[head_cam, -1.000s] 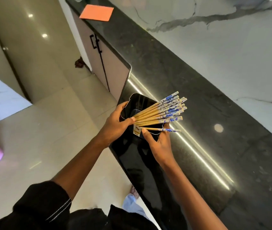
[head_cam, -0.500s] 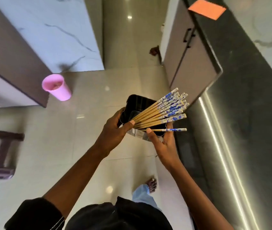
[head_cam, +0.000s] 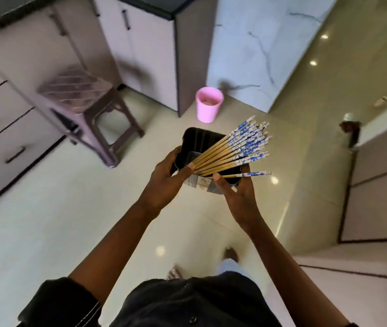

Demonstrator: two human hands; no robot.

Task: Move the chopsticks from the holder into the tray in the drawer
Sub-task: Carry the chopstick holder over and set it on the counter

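Fingers of both hands grip the holder (head_cam: 202, 142) over glossy tiles (head_cam: 46, 220), seemingly a kitchen

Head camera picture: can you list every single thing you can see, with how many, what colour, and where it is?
chopsticks: a bundle, too overlapped to count, wooden with blue-and-white ends, fanning out of the holder
holder: one, black, carried between both hands above the floor
bin: one, pink, on the floor by the cabinet corner
stool: one, brown, on the floor before the drawers
drawers: several, pale with dark handles, at left
cabinet doors: pale, top centre
floor: cream glossy tiles
left hand: one, gripping the holder's left side
right hand: one, supporting the holder's right side
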